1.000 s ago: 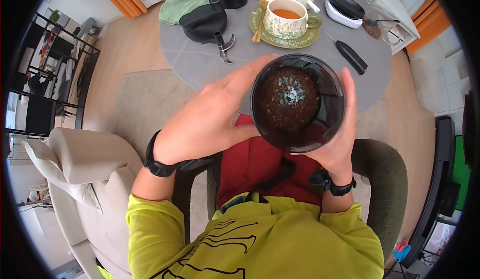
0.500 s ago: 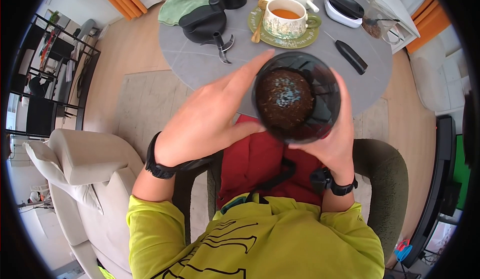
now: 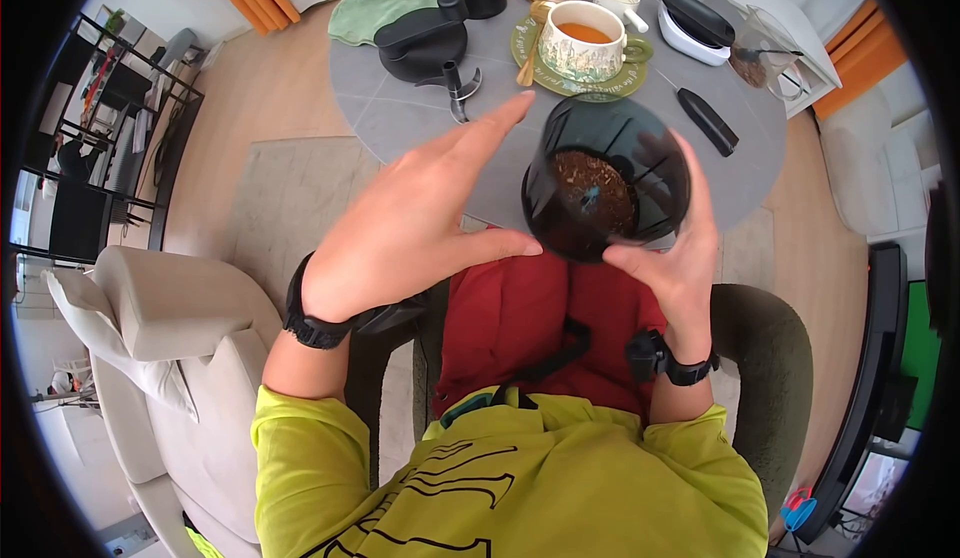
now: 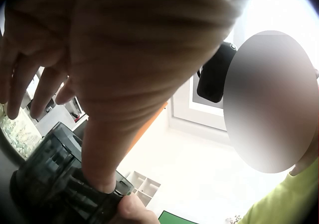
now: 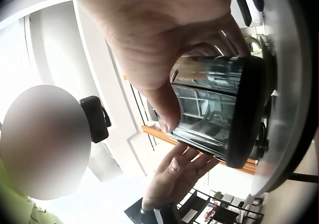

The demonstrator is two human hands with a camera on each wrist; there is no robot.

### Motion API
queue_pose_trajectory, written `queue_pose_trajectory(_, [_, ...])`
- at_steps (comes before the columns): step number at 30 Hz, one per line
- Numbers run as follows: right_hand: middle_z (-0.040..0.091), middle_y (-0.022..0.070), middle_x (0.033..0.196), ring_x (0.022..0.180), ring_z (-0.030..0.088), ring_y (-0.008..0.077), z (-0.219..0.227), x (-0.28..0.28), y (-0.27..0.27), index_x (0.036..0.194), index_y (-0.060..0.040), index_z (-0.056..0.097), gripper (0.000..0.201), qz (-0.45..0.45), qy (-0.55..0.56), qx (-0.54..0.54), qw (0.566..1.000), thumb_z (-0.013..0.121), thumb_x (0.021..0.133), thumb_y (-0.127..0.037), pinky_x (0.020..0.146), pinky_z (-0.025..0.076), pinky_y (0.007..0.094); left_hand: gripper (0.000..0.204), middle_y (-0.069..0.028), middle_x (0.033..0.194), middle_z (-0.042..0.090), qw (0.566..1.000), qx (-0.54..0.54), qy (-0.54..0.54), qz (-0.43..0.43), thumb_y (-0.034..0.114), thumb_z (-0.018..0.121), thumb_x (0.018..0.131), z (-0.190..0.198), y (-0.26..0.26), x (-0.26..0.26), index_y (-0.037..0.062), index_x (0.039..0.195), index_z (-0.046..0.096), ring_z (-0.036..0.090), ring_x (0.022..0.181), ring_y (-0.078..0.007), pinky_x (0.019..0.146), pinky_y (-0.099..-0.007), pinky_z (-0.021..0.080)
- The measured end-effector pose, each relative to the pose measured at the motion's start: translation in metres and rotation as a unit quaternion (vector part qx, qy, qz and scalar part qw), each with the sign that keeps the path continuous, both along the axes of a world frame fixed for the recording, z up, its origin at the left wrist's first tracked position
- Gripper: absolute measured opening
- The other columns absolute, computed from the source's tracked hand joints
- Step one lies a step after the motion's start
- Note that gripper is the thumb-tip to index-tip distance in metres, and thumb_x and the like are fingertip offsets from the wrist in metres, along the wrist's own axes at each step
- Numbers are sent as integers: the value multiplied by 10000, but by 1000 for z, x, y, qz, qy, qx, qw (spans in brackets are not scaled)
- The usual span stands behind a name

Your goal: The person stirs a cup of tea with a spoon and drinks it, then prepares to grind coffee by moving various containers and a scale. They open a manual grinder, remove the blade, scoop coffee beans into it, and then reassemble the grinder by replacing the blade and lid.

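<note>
Beyond the left hand [image 3: 395,213], a green cloth [image 3: 385,3], a black lid [image 3: 425,46] and a blade [image 3: 455,88] are strewn on the table [image 3: 750,168], apparently put aside within reach. The left hand is spread, its thumb well apart from its fingers, right beside the jar [image 3: 660,173], perhaps to steady it; whether contact is made cannot be told. Past both hands, a cup [image 3: 580,58] is carried by a plate [image 3: 630,78]; its rim lettering is too small to be read. Between the hands, the jar is held mouth up, seemingly so the brown grounds [image 3: 610,170] are kept in. By the right hand [image 3: 690,238] it is clamped, thumb on the near side, so its weight seems borne there.
</note>
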State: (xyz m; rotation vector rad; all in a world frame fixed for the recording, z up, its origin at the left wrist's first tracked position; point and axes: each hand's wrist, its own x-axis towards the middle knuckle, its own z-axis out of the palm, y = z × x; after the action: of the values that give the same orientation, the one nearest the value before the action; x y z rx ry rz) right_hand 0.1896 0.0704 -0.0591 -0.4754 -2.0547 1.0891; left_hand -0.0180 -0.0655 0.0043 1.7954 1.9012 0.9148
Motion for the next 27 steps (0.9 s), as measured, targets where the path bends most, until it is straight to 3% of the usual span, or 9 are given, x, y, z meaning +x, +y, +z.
queue_pose_trajectory(2, [483, 176, 1357, 1233, 510, 260, -2, -4, -3, 1429, 22, 335, 1042, -54, 126, -135, 981, 909, 572, -129, 1051, 397, 382, 976, -145, 1387, 521, 999, -35, -5, 3, 216, 844, 660, 2, 0, 1, 96, 1481, 331, 542, 1218, -326, 944, -364, 465])
queue_pose_trajectory(3, [483, 176, 1357, 1233, 510, 260, -2, -3, -1, 1429, 22, 335, 1042, -53, 126, -133, 982, 909, 572, -129, 1051, 397, 382, 976, -145, 1387, 521, 999, -33, -6, 4, 216, 844, 660, 1, -1, 1, 96, 1481, 331, 542, 1218, -326, 944, -364, 465])
queue_pose_trajectory(5, [483, 182, 1359, 1241, 505, 263, -2, 2, 3, 1421, 22, 350, 1054, -24, 22, -19, 999, 921, 554, -155, 1055, 393, 383, 974, -145, 1390, 518, 1000, -23, 9, 1, 214, 844, 663, -1, 0, 1, 98, 1482, 331, 548, 1209, -318, 831, -344, 502])
queue_pose_trajectory(8, [502, 177, 1341, 1234, 515, 263, -5, 0, -4, 1419, 32, 340, 1074, -28, 34, -27, 999, 928, 547, -182, 1053, 394, 385, 970, -144, 1389, 519, 1000, 2, 19, -4, 211, 844, 665, -4, 1, 0, 102, 1482, 333, 562, 1184, -315, 630, -318, 507])
queue_pose_trajectory(11, [511, 179, 1335, 1230, 524, 277, -4, 0, -5, 1421, 34, 329, 1094, -8, 38, -26, 999, 933, 541, -204, 1049, 398, 391, 968, -146, 1392, 516, 1000, -13, 4, -3, 181, 836, 666, -1, 1, 0, 109, 1486, 327, 583, 1135, -323, 561, -307, 485])
queue_pose_trajectory(15, [499, 197, 1344, 1245, 515, 319, -1, -2, -10, 1426, 34, 312, 1105, 19, 31, 12, 999, 933, 550, -229, 1050, 398, 404, 956, -151, 1383, 521, 1000, -9, 18, -14, 142, 823, 661, -5, 2, 0, 127, 1483, 335, 587, 1098, -334, 576, -316, 489])
queue_pose_trajectory(18, [416, 195, 1431, 1285, 475, 278, -3, 0, -12, 1462, 41, 224, 1199, 24, 10, 44, 999, 948, 534, -189, 1080, 390, 406, 944, -163, 1352, 543, 998, 41, 13, -39, 107, 809, 646, -9, 3, -1, 136, 1471, 352, 620, 943, -331, 572, -323, 484])
queue_pose_trajectory(22, [370, 217, 1462, 1298, 466, 301, -8, -2, -9, 1461, 39, 212, 1162, 20, 29, 99, 994, 929, 569, -161, 1084, 388, 420, 935, -172, 1295, 580, 999, 25, 17, -41, 73, 788, 625, -4, 2, -1, 134, 1458, 368, 588, 677, -323, 564, -334, 479])
queue_pose_trajectory(27, [331, 244, 1480, 1311, 450, 334, -8, -2, -8, 1459, 37, 209, 1132, 40, 36, 128, 990, 913, 592, -142, 1086, 390, 433, 932, -178, 1265, 597, 999, 8, 20, -42, 33, 751, 608, -2, 1, -1, 133, 1454, 373, 571, 596, -305, 554, -340, 475])
